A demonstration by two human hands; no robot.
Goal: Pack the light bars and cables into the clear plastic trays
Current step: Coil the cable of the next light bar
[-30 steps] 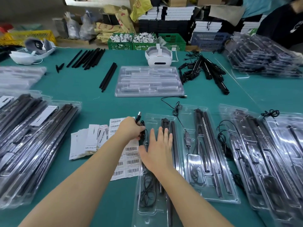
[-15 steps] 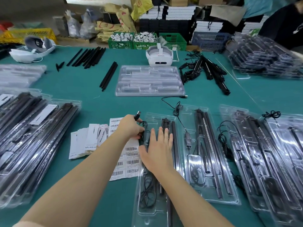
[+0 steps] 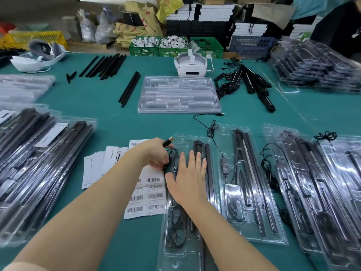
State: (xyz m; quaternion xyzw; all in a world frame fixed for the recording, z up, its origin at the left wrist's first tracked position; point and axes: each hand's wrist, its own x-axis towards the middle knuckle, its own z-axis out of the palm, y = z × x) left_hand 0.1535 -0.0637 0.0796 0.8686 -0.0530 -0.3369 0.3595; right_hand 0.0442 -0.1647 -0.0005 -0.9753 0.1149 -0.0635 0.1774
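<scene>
Your green counter (image 3: 109, 118) carries clear trays (image 3: 178, 94), loose black bars (image 3: 103, 65), barcode labels (image 3: 145, 194) and a white headset (image 3: 190, 64).

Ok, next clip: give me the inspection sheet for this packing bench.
Surface: green table.
Job's things: clear tray under both hands holds light bars; empty tray beyond.
Clutter: barcode labels, white headset.
Grippers: left hand grips black cable, USB plug sticking out; right hand flat on the tray.
Cables: loose cable behind.
Surroundings: green crates, stacked boxes.
</scene>
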